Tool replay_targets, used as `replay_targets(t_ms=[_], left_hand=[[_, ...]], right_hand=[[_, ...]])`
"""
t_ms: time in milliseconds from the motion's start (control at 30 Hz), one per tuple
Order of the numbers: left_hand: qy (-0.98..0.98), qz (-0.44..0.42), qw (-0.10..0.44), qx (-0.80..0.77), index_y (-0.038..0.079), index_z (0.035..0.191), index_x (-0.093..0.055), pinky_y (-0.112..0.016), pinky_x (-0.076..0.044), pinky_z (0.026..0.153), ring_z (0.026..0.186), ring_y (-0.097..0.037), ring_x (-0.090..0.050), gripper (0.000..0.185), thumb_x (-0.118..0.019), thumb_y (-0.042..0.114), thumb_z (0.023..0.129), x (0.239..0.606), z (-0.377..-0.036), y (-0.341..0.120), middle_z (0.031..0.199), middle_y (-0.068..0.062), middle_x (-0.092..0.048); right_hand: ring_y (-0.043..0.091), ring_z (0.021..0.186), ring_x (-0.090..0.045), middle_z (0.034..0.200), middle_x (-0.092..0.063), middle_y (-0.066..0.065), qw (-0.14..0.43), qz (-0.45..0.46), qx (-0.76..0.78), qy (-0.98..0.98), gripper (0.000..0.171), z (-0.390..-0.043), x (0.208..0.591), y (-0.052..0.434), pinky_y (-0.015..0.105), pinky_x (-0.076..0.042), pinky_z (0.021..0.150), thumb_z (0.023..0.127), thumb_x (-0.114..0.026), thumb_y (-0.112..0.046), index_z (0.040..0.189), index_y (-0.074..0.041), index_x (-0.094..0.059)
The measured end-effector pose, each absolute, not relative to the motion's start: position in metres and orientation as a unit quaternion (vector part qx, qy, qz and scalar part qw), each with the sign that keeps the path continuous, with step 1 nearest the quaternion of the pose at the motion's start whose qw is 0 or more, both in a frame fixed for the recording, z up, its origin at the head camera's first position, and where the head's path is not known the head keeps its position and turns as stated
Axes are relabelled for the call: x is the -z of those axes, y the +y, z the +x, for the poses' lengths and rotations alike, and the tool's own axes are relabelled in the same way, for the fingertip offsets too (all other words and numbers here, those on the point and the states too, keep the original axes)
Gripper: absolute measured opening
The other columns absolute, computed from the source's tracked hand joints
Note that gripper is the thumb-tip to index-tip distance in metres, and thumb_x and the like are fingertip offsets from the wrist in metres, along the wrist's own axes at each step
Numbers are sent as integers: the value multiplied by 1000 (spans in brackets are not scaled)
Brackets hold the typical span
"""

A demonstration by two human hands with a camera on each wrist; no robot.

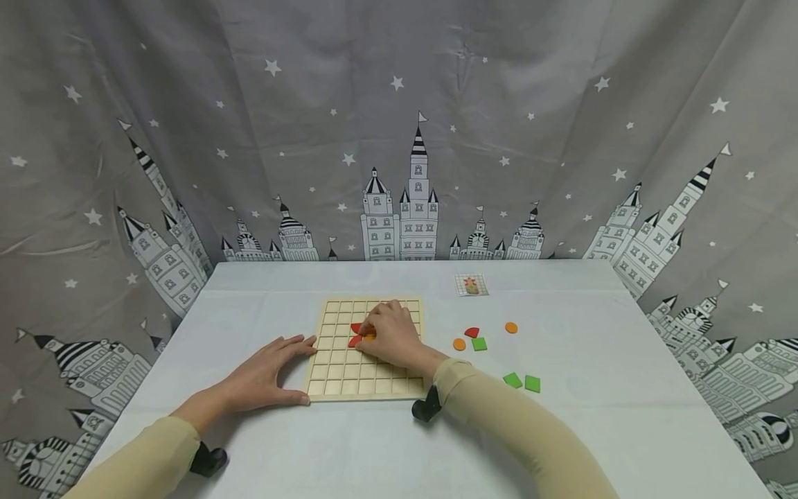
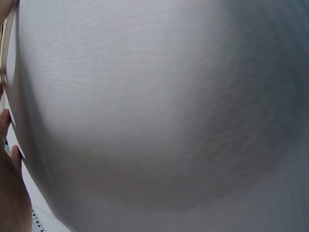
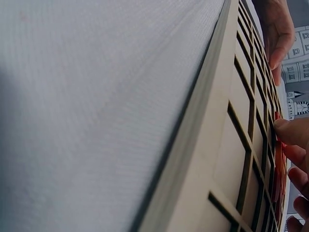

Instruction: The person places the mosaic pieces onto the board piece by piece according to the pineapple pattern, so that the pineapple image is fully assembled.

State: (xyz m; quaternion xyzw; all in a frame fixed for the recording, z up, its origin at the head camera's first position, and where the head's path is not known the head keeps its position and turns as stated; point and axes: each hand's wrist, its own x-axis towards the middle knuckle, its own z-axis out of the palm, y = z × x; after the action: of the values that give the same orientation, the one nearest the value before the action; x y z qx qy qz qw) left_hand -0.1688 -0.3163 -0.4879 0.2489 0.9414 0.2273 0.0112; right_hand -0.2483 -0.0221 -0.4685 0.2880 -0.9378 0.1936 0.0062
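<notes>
A square wooden grid board [image 1: 349, 384] lies on the white table. My left hand [image 1: 264, 374] rests at its left side, fingers extended, with fingertips by the left edge and the thumb at the near-left corner. My right hand [image 1: 393, 336] bends over the middle of the board, thumb and fingers curled down around an orange piece [image 1: 369, 337]. Two red petal-shaped pieces [image 1: 355, 342] show just left of these fingertips. In the right wrist view the thumb [image 3: 292, 131] is right at the red pieces [image 3: 279, 166]. The right hand hides part of the grid.
Right of the board lie a red quarter-round piece [image 1: 472, 333], two orange discs [image 1: 458, 344] and several green squares [image 1: 533, 384]. A small picture card [image 1: 472, 285] sits near the far edge. A grey castle-print curtain [image 1: 399, 187] hangs behind the table.
</notes>
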Motion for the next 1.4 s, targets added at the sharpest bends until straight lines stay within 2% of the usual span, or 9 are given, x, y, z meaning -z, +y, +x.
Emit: replay_targets(t_ms=[233, 467, 700, 900, 1000, 1100, 1267, 1400], left_hand=[[945, 237, 20, -225, 23, 143, -57, -66, -25, 119, 146, -41, -35, 90, -76, 75, 73, 487, -168, -315, 161, -3, -41], [946, 237, 22, -222, 22, 144, -57, -66, -25, 118, 146, -41, -35, 92, -77, 75, 72, 486, -168, -314, 161, -4, -41], [948, 232, 31, -218, 22, 145, -57, -66, -23, 119, 147, -40, -33, 95, -75, 78, 71, 486, -169, -314, 162, -3, -39], [949, 230, 26, -213, 25, 143, -57, -68, -27, 117, 147, -40, -34, 93, -74, 80, 70, 487, -169, -314, 162, -3, -40], [950, 226, 28, -213, 26, 144, -56, -69, -29, 115, 146, -42, -34, 95, -74, 81, 68, 487, -170, -314, 162, -6, -39], [951, 222, 30, -214, 27, 144, -56, -70, -30, 114, 146, -43, -34, 96, -74, 81, 67, 486, -171, -314, 162, -9, -38], [949, 225, 29, -220, 25, 141, -57, -69, -30, 114, 145, -42, -35, 94, -76, 80, 67, 486, -170, -315, 162, -6, -39], [947, 228, 27, -226, 26, 139, -57, -67, -30, 116, 146, -39, -34, 91, -77, 78, 67, 487, -170, -315, 162, -3, -39]], right_hand=[[18, 115, -47, 112, -62, -10, 10, 293, -195, -936, 18, -248, 470, -20, 35, -43, 94, 90, -76, -44, 99, -29, -79], [17, 113, -46, 115, -61, -9, 8, 302, -202, -932, 21, -250, 469, -19, 34, -42, 92, 90, -76, -48, 101, -30, -79], [23, 120, -46, 122, -62, -3, 2, 290, -237, -927, 21, -255, 451, -1, 44, -41, 102, 94, -73, -41, 107, -26, -79], [29, 123, -45, 124, -63, 3, 7, 258, -283, -924, 23, -257, 431, 45, 49, -38, 105, 95, -72, -37, 109, -20, -79], [30, 127, -44, 124, -63, 4, 19, 234, -293, -927, 22, -257, 426, 76, 53, -33, 113, 96, -71, -36, 109, -20, -79], [32, 130, -42, 128, -63, 7, 23, 206, -298, -932, 23, -256, 422, 108, 56, -30, 116, 95, -71, -36, 109, -20, -78], [35, 131, -40, 132, -62, 11, 28, 166, -307, -937, 25, -253, 417, 157, 59, -33, 111, 95, -71, -35, 111, -17, -78], [37, 129, -40, 129, -63, 13, 37, 136, -311, -940, 26, -245, 418, 191, 61, -35, 107, 96, -71, -32, 112, -13, -77]])
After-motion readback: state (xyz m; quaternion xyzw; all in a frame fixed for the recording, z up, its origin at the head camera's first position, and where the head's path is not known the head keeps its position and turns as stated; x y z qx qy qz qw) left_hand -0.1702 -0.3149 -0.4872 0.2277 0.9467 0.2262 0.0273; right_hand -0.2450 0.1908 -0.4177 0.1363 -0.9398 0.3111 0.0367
